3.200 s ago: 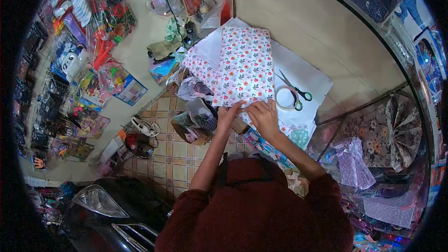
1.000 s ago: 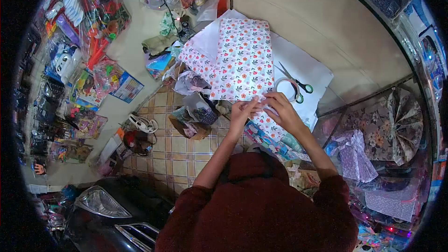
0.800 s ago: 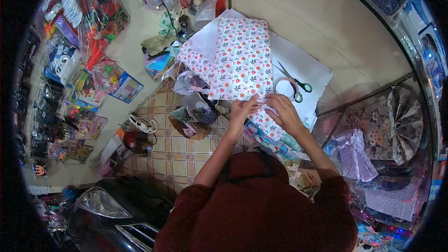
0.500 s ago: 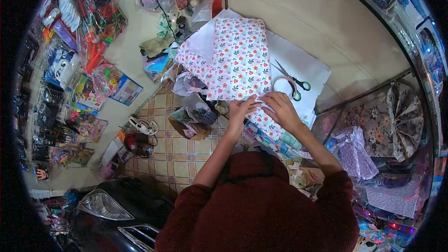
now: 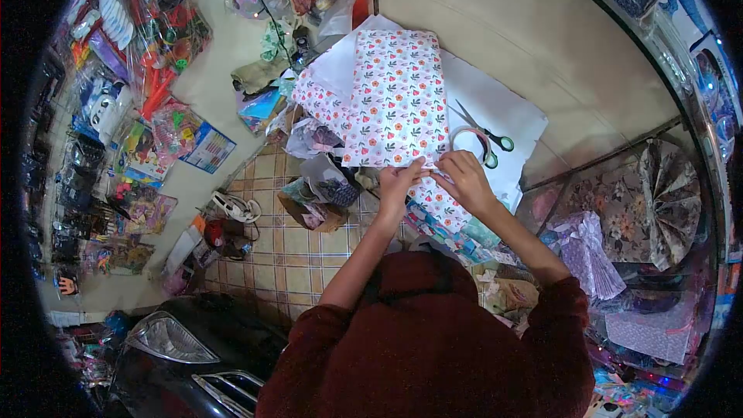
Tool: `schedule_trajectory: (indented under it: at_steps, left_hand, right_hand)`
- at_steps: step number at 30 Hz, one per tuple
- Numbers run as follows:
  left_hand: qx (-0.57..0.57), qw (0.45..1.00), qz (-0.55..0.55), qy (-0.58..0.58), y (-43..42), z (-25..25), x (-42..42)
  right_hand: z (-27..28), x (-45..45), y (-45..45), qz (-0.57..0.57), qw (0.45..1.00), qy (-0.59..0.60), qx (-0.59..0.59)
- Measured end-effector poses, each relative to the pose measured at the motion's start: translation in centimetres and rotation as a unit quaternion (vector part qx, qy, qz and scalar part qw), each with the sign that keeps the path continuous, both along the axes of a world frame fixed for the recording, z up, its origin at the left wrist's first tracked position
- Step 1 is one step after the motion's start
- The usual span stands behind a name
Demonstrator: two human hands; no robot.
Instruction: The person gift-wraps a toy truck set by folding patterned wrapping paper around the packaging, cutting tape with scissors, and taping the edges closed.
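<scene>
A flat rectangular piece in white floral wrapping paper (image 5: 396, 93) lies in front of me on a larger white sheet (image 5: 499, 104). At its near edge, my left hand (image 5: 400, 184) is closed, thumb and fingers pinching the paper. Close beside it on the right, my right hand (image 5: 464, 181) has its fingers bent together on the same edge; the fingertips partly hide the fold. More floral paper hangs below the hands. Just beyond my right hand lie a roll of tape (image 5: 457, 138) and scissors (image 5: 505, 142) with green and black handles, blades pointing up and left.
Left of the paper are crumpled paper (image 5: 309, 138) and an open carton (image 5: 317, 215) on the checked floor. Bagged toys (image 5: 159, 54) line the far left. A motorbike (image 5: 174, 338) stands at lower left. Wrapped fabric gifts (image 5: 588, 255) sit at right.
My right hand has shifted slightly to the right, its fingers curling more at the paper's edge. My left hand stays in nearly the same place. The tape and scissors lie almost unchanged.
</scene>
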State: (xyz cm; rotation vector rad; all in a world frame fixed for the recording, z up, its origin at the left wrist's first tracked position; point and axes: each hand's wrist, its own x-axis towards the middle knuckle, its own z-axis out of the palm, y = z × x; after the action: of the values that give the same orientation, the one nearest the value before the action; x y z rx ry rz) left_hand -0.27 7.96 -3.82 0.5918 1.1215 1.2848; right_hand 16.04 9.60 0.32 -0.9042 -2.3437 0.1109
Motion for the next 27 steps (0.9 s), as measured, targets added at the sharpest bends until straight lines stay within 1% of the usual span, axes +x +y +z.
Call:
schedule_trajectory:
  at_steps: [6,9,12,15,17,18,24,27]
  left_hand:
    - [-0.006,1.000,0.008,0.007,-0.1,0.2,0.2]
    - [-0.008,1.000,0.004,-0.002,0.0,0.1,0.1]
    - [-0.013,1.000,-0.001,-0.006,0.2,-0.3,0.0]
    - [-0.018,1.000,-0.002,-0.002,0.3,-0.3,-0.1]
    - [-0.019,1.000,-0.022,0.005,0.4,-0.5,-0.3]
    - [-0.019,1.000,-0.016,0.004,0.4,-0.3,-0.3]
    - [0.008,1.000,0.026,0.015,0.2,-0.5,-0.2]
    - [0.019,0.999,0.025,0.019,0.3,-0.6,-0.4]
  right_hand:
    - [-0.1,0.0,0.0,0.002,1.000,0.003,-0.009]
    - [-0.2,0.1,0.2,0.005,1.000,0.006,0.008]
    - [-0.1,0.4,0.1,0.005,0.998,-0.025,0.056]
    - [-0.8,0.8,0.2,0.001,0.997,-0.040,0.068]
    - [-0.8,0.9,0.3,0.008,0.996,-0.032,0.088]
    - [-0.9,1.0,0.3,0.011,0.995,-0.028,0.098]
    - [-0.2,1.2,0.1,0.016,0.993,-0.080,0.089]
    - [0.4,1.0,-0.2,-0.001,0.997,-0.076,0.026]
